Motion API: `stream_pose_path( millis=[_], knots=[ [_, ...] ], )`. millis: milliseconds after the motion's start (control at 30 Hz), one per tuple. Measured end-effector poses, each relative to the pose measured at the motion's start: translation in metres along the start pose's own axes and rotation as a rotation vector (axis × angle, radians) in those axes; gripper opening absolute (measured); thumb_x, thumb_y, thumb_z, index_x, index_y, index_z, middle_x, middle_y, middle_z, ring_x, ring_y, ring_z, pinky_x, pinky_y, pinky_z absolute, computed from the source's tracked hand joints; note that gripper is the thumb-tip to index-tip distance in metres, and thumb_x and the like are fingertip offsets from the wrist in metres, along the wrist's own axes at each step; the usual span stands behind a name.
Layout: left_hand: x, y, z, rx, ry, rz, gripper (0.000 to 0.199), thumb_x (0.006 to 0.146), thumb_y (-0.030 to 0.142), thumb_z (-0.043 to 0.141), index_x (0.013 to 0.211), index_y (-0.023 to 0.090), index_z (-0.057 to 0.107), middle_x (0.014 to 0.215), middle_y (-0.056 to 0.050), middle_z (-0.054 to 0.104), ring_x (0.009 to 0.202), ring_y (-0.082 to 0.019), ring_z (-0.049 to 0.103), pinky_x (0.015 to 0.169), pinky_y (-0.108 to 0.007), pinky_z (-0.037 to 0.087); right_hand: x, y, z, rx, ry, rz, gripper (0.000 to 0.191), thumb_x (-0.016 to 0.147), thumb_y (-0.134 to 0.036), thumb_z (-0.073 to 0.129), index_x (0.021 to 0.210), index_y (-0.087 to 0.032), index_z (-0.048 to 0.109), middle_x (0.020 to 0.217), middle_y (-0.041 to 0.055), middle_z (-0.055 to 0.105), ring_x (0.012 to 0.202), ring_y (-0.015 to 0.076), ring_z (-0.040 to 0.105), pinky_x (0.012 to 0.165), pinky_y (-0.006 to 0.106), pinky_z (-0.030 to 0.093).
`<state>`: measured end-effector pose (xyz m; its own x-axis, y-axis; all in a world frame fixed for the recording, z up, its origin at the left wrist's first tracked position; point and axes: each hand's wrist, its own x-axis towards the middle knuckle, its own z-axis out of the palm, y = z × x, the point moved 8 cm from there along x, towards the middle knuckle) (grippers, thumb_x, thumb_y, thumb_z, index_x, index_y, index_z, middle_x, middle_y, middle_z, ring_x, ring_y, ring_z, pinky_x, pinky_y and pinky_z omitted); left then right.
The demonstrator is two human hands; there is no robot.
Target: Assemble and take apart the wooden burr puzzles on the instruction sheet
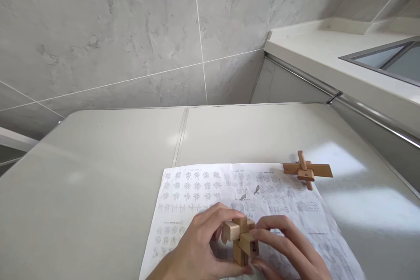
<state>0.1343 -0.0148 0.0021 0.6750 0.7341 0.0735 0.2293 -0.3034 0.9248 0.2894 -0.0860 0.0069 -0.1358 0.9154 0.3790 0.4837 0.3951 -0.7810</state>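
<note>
Between my two hands is a wooden burr puzzle (243, 239), made of interlocking light-wood blocks, with a dark mark on the end of one block. My left hand (210, 240) grips it from the left, fingers over the top and thumb at the bottom. My right hand (288, 245) holds it from the right, fingertips on the marked block and thumb low near its base. Under both hands lies a printed instruction sheet (193, 216) with rows of small diagrams. The blocks' far side is hidden by my fingers.
A second wooden puzzle (306, 170), cross-shaped, sits at the sheet's upper right corner. The pale table (98, 183) has a seam across it. Beyond it stands a grey tiled wall (131, 30). A white counter (315, 52) with a sink (387, 59) is at the right.
</note>
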Motion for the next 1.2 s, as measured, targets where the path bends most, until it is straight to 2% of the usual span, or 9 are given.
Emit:
stream_pose_path(
  millis=[133,200,433,600,733,900,1033,1200],
  knots=[
    [0.001,-0.004,-0.006,-0.15,0.031,-0.07,0.069,0.071,0.043,0.101,0.129,0.035,0.066,0.103,-0.001,0.07,0.083,-0.018,0.061,0.069,-0.026,0.049,0.002,0.01,-0.004,-0.053,0.013,0.062,0.032,0.112,-0.036,0.053,0.142,-0.025,0.055,0.124,0.0145,0.062,0.109,0.0269,0.073,0.088,0.035,0.066],
    [0.001,-0.003,-0.009,-0.228,0.037,-0.079,0.068,0.069,0.046,0.102,0.126,0.033,0.067,0.101,-0.001,0.068,0.08,-0.016,0.058,0.067,-0.025,0.047,0.005,0.012,-0.002,-0.051,-0.008,0.082,0.031,0.113,-0.036,0.051,0.141,-0.026,0.055,0.125,0.0139,0.063,0.11,0.0267,0.072,0.089,0.035,0.065],
    [0.001,-0.004,-0.001,-0.346,-0.043,-0.101,0.071,0.066,0.053,0.102,0.124,0.032,0.068,0.099,0.0,0.062,0.072,-0.012,0.052,0.064,-0.024,0.044,0.016,0.005,0.005,0.059,-0.105,0.083,0.022,0.117,-0.038,0.041,0.127,-0.028,0.058,0.103,0.0061,0.069,0.085,0.0192,0.071,0.075,0.027,0.062],
    [0.0,-0.001,0.0,-0.294,-0.054,-0.072,0.07,0.07,0.056,0.099,0.128,0.034,0.067,0.107,-0.003,0.063,0.082,-0.016,0.057,0.07,-0.027,0.047,0.013,0.006,0.011,0.117,-0.209,0.12,0.028,0.118,-0.043,0.033,0.126,-0.028,0.056,0.097,0.0035,0.066,0.079,0.018,0.068,0.072,0.028,0.059],
    [-0.001,0.002,0.001,-0.244,-0.067,-0.05,0.065,0.076,0.054,0.095,0.13,0.034,0.065,0.109,-0.004,0.065,0.092,-0.02,0.062,0.081,-0.032,0.051,0.01,0.01,0.015,0.145,-0.259,0.181,0.033,0.118,-0.047,0.029,0.122,-0.028,0.056,0.095,0.0022,0.064,0.075,0.0175,0.066,0.07,0.028,0.057],
    [-0.002,0.002,0.001,-0.214,-0.081,-0.016,0.063,0.079,0.04,0.093,0.134,0.037,0.062,0.114,-0.003,0.066,0.099,-0.022,0.065,0.096,-0.041,0.052,0.01,0.013,0.018,0.183,-0.268,0.228,0.039,0.117,-0.053,0.027,0.112,-0.028,0.057,0.09,0.0013,0.062,0.072,0.0176,0.064,0.066,0.027,0.054],
    [-0.003,0.003,0.003,-0.222,-0.125,-0.01,0.072,0.077,0.023,0.094,0.138,0.04,0.059,0.121,-0.004,0.065,0.105,-0.023,0.066,0.1,-0.041,0.053,0.008,0.02,0.023,0.25,-0.283,0.252,0.04,0.116,-0.053,0.033,0.102,-0.027,0.059,0.085,0.0008,0.061,0.067,0.0172,0.062,0.061,0.026,0.052],
    [-0.006,0.007,0.003,-0.212,-0.147,-0.002,0.071,0.082,0.011,0.087,0.14,0.043,0.059,0.129,-0.004,0.065,0.114,-0.024,0.066,0.105,-0.042,0.054,0.004,0.026,0.024,0.269,-0.274,0.232,0.036,0.116,-0.05,0.035,0.103,-0.028,0.06,0.085,0.0009,0.064,0.069,0.0175,0.066,0.062,0.025,0.055]
  ],
)
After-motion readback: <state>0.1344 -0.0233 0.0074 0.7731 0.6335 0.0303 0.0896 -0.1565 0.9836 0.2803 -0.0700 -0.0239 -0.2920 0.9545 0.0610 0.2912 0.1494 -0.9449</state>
